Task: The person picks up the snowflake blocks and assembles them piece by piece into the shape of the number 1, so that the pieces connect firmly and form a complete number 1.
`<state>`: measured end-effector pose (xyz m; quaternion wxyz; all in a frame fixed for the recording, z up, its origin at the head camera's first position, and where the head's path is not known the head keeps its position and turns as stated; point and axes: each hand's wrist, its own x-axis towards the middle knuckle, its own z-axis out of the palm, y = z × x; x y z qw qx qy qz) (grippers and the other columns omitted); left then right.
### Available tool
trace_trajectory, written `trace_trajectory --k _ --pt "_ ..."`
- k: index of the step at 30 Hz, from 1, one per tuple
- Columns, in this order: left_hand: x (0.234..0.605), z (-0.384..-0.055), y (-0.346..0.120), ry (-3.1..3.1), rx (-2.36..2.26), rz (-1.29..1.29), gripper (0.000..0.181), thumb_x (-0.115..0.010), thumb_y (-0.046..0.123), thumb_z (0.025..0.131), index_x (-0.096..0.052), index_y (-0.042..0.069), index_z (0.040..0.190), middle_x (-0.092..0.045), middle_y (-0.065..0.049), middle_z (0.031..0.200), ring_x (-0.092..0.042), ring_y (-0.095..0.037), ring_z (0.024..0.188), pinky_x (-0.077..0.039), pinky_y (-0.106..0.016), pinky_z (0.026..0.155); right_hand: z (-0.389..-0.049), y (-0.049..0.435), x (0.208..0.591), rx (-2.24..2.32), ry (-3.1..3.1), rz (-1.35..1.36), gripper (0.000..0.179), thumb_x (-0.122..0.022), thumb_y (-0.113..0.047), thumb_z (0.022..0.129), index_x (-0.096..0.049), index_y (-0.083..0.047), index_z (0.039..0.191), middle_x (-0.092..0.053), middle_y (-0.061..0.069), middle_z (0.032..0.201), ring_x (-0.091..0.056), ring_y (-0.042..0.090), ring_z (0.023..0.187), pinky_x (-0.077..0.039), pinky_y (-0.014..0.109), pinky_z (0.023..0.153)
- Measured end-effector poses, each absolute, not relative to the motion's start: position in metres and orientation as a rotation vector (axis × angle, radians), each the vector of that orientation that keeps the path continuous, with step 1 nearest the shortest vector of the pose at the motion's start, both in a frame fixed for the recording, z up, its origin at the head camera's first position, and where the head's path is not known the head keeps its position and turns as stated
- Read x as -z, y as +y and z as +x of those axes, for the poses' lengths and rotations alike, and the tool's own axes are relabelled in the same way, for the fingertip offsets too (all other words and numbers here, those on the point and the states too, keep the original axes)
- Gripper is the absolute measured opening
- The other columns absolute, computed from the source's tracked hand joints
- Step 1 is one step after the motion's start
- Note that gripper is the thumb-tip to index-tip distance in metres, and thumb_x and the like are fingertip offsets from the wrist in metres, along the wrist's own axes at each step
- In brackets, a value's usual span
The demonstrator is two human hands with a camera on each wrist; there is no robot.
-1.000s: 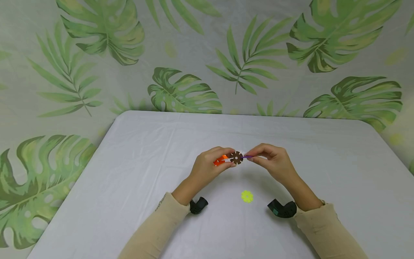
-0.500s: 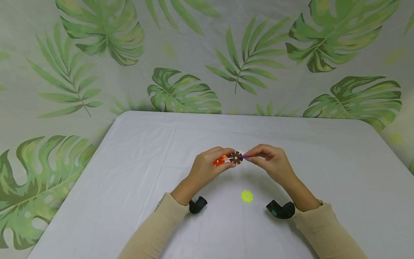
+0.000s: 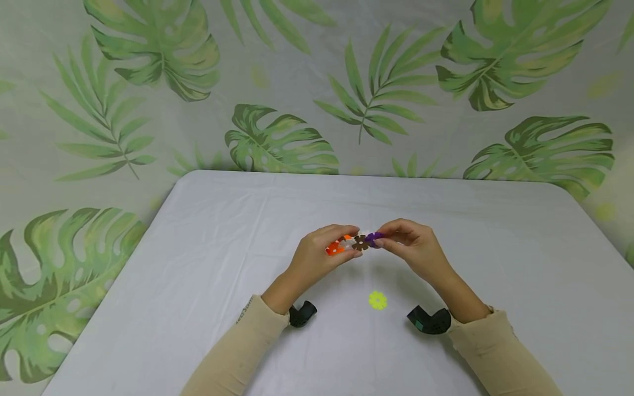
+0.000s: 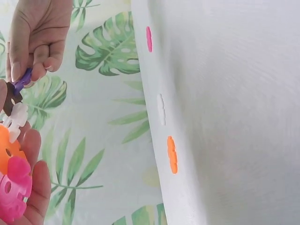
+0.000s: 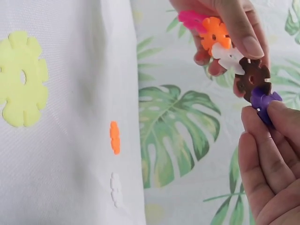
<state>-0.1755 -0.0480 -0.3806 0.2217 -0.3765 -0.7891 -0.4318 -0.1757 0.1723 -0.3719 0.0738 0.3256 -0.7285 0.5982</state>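
A chain of notched, flower-shaped plastic discs hangs between both hands above the white table [image 3: 238,308]. My left hand [image 3: 317,250] grips it between thumb and fingers. In the right wrist view it runs from a pink disc [image 5: 191,19] through an orange disc [image 5: 214,36], a white disc [image 5: 227,57] and a brown disc [image 5: 251,77] to a purple disc [image 5: 263,101]. My right hand [image 3: 416,242] pinches that purple one, which overlaps the brown disc's edge. Nearer the person, a lone yellow disc [image 3: 378,301] lies flat on the table.
Both wrists carry black devices, one at the left [image 3: 303,314] and another at the right [image 3: 430,320]. The left wrist view shows loose pink [image 4: 149,39], white [image 4: 161,109] and orange [image 4: 172,154] discs along the white cloth's border. Behind stands a leaf-patterned backdrop [image 3: 277,82].
The purple disc, seen edge-on before, now shows more of its face against the brown disc. The orange and white part has turned too. My right hand has shifted slightly left.
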Motion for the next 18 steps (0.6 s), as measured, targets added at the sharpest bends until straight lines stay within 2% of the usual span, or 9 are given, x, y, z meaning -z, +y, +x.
trace_trajectory --k 8,18 --pt "0.3797 -0.1752 -0.0473 -2.172 1.156 -1.072 0.038 -0.076 0.023 0.072 -0.065 0.008 0.105 -0.065 0.001 0.099 -0.059 -0.006 0.09 -0.044 -0.015 0.079 -0.1724 0.1678 0.3707 -1.921 -2.186 0.902 0.017 -0.062 0.013 0.077 -0.06 0.007 0.093 -0.061 0.019 0.088 -0.065 0.022 0.075 -0.051 0.032 0.07" --pt "0.3775 -0.1748 -0.0466 -2.191 1.026 -1.07 0.032 -0.076 0.017 0.073 -0.067 0.007 0.102 -0.067 0.0 0.095 -0.061 -0.006 0.076 -0.043 -0.018 0.069 -0.1687 0.1653 0.3681 -2.013 -2.268 0.771 0.015 -0.064 0.006 0.079 -0.058 0.009 0.093 -0.063 0.021 0.087 -0.065 0.024 0.075 -0.051 0.032 0.072"
